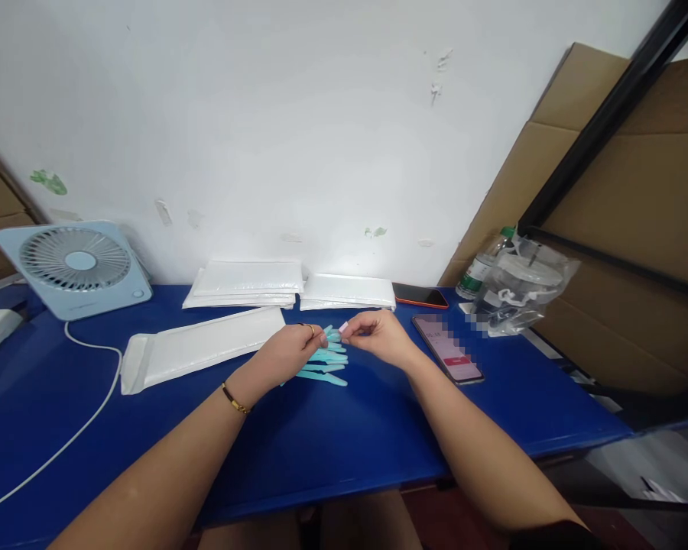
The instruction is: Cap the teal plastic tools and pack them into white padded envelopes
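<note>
Near the middle of the blue table (332,451), my left hand (290,353) is closed in a pinch on a slim teal plastic piece (333,334). Just to its right, my right hand (381,336) pinches a small pale pink tab (343,327) between thumb and fingertips, close against the tip of that teal piece. Several more teal plastic pieces (324,376), long and narrow with notched ends, lie fanned out under my left hand, which hides part of them. Left of my left hand lies a long white padded mailer (206,347).
White mailers are stacked in two piles, left (246,279) and right (348,290), against the wall. A blue fan (80,263) with a white cable stands left. Rightward are an orange-edged phone (421,296), a lit phone (450,347), a bottle (478,267) and a bagged cup (524,283).
</note>
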Demonstrator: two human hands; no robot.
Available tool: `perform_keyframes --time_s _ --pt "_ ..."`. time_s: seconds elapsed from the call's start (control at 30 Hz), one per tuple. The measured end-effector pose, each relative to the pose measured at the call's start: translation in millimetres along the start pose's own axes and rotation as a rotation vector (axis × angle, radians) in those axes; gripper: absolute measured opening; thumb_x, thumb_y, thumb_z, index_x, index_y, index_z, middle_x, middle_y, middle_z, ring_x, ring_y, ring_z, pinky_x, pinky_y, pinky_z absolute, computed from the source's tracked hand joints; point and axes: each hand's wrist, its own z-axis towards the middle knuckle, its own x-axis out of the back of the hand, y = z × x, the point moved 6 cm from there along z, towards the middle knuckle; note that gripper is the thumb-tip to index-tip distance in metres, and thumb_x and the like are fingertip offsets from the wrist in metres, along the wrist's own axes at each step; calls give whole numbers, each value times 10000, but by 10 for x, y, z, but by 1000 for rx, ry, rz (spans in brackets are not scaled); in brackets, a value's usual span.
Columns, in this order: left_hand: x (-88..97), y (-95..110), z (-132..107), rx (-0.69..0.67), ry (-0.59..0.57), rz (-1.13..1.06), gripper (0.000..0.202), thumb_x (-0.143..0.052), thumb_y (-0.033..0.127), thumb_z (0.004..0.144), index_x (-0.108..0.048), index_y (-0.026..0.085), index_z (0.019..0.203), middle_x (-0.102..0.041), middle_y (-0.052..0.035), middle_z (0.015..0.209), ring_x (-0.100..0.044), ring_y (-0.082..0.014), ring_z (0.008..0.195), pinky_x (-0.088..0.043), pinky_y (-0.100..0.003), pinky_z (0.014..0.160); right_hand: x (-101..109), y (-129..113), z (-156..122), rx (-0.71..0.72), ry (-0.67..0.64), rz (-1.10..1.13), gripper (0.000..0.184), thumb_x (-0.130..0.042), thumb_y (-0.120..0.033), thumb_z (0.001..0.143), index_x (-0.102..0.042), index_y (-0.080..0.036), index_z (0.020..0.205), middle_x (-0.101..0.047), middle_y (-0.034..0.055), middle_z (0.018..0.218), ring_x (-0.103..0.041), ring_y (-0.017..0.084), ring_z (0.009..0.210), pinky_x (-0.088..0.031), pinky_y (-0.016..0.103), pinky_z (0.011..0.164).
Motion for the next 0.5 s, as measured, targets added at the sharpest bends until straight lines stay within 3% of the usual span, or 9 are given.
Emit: perform_keyframes --time_s 0.1,0.17,0.23,0.3,0.43,0.5 --pt "-7 -61 -21 -6 13 154 543 -346 598 845 -560 206 1154 -609 -96 1108 -537 -248 1011 -396 -332 811 -91 56 3 -32 -45 -50 86 -655 -213 667 -703 -166 721 -707 49 764 -664 177 711 -532 293 675" --pt "-6 -155 -33 35 26 287 844 -521 726 653 -443 187 1299 -497 -147 1285 -404 -323 1190 -343 -403 916 -122 90 0 -49 -81 -72 85 -640 -209 678 -696 -162 721 -704 48 760 -663 176 706 -529 291 671" --pt "-39 -243 -33 67 -16 382 1024 -611 761 495 -427 167 1309 -458 -172 1317 -326 -359 1242 -292 -448 962 -147 89 -11 -38 -133 -127 105 -635 -231 698 -693 -167 757 -699 45 778 -656 174 718 -522 299 689" --pt "-88 -284 -22 69 -71 417 934 -636 728 503 -487 174 1240 -511 -162 1246 -372 -345 1203 -295 -443 949 -166 38 -31 20 -170 -236 251 -679 -292 682 -683 -188 909 -685 54 917 -636 198 847 -499 336 781" --pt "-149 -204 -8 23 -96 446 561 -630 572 662 -547 194 1068 -592 -106 1074 -509 -281 1038 -343 -391 874 -280 -49 -89 114 -273 -501 905 -787 -461 516 -437 -230 1318 -446 121 1333 -385 311 1229 -350 459 979" --pt "-178 -128 -17 -15 -95 484 414 -599 488 734 -550 186 1012 -607 -97 1021 -541 -262 974 -367 -369 835 -368 -44 -113 116 -341 -600 871 -758 -447 566 -409 -215 1329 -449 128 1299 -392 309 1199 -360 456 957"
